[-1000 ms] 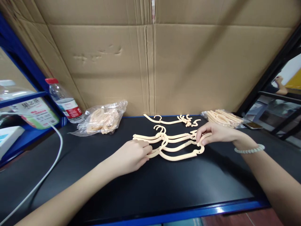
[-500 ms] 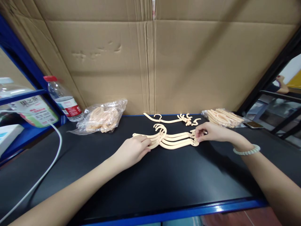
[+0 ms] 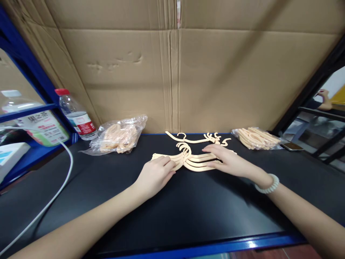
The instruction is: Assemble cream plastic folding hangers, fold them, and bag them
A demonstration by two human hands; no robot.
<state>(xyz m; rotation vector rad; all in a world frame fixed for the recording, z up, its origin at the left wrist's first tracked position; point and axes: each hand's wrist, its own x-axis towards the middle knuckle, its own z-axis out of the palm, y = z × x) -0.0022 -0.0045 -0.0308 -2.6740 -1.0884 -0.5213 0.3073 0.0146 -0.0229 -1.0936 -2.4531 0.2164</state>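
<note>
Several cream plastic clothes hangers [image 3: 198, 168] lie overlapped on the black tabletop, their hooks bunched at the middle and pointing away from me. My left hand [image 3: 156, 176] is closed over their left arms, hiding the fingertips and part of the hangers. Over the right arms lies my right hand [image 3: 230, 162], thumb and fingers spread apart, covering the right ends. Behind this bunch is a single hanger [image 3: 192, 140] with its hook up. Small loose hook pieces [image 3: 225, 142] are clustered by its right end.
Clear bags of cream hanger parts stand at back left [image 3: 120, 138] and back right [image 3: 256, 138]. Near the left bag is a red-capped bottle [image 3: 78, 117]. A phone [image 3: 292, 146] lies at right. A white cable [image 3: 68, 169] crosses the left side; cardboard [image 3: 129, 82] walls the back.
My right hand has left its pinch at the hangers' right ends and moved left over their arms, fingers opening out. My left hand stays on the left arms. The view has shifted slightly.
</note>
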